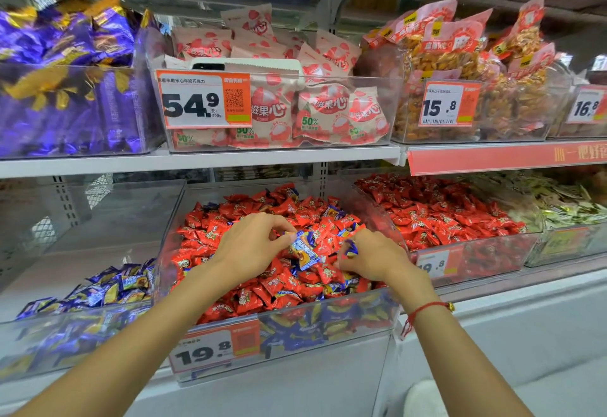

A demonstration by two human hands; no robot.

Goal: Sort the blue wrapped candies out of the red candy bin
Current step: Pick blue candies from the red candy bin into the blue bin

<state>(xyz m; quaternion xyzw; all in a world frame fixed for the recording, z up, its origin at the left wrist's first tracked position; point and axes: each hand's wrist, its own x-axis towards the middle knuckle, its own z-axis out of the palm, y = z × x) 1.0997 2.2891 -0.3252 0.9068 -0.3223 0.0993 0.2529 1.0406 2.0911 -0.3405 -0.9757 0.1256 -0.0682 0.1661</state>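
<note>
A clear bin (328, 331) on the lower shelf is heaped with red wrapped candies (230, 219), and blue wrapped ones show among them and along its front wall. My left hand (249, 245) reaches into the heap and pinches a blue wrapped candy (303, 250) between thumb and fingers. My right hand (371, 257), just to its right, holds another blue candy (351, 248) in curled fingers. A few more blue candies (333, 211) lie at the back of the pile.
To the left, a clear bin (82, 328) holds a low pile of blue candies (108, 288). A second bin of red candies (437, 209) stands to the right. The upper shelf (197, 157) carries bins of purple, pink and orange bags. Price tags hang on the bin fronts.
</note>
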